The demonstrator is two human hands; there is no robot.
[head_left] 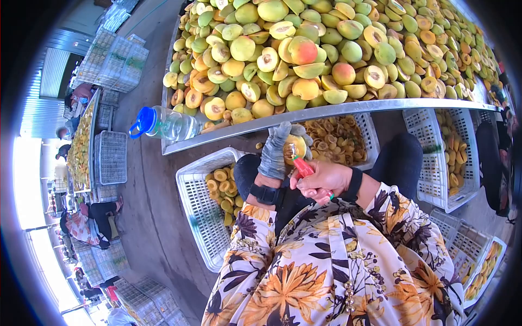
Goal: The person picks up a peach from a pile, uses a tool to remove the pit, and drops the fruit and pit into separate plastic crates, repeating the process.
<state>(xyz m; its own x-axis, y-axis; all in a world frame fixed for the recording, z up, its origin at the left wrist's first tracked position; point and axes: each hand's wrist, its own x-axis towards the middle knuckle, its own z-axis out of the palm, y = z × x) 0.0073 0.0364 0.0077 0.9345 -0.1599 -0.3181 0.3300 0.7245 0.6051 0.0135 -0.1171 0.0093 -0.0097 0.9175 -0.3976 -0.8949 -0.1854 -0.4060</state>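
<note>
My left hand (276, 153), in a grey glove, is closed around a yellow peach half (294, 145) just below the table's metal edge. My bare right hand (333, 178) grips a red-handled pitting tool (303, 167) with green ends. Its tip meets the cut face of the peach half; the exact shape of the tip is hard to make out. Beneath my hands, a crate holds many small peach scraps (337, 138). At my left knee stands a white crate (198, 212) with hollowed peach halves (224, 187).
A metal-edged table (326, 112) in front bears a big heap of halved peaches (304, 54). A blue-capped water bottle (168, 124) lies at its left corner. White crates (432, 157) stand to the right. Other people (89, 223) sit far left near stacked crates (111, 60).
</note>
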